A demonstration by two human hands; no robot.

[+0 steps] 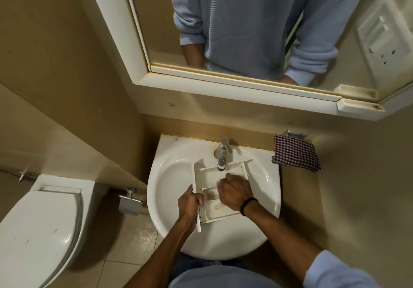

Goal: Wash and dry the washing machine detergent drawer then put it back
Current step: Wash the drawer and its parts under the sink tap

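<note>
Glossy ceramic basin [169, 171], shiny metal tap [222, 153], matt plastic drawer [218, 171], checked cloth [296, 153].

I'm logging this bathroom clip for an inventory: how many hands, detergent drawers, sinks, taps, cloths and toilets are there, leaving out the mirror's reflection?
hands: 2 (left hand, right hand)
detergent drawer: 1
sink: 1
tap: 1
checked cloth: 1
toilet: 1
Total: 7
</note>
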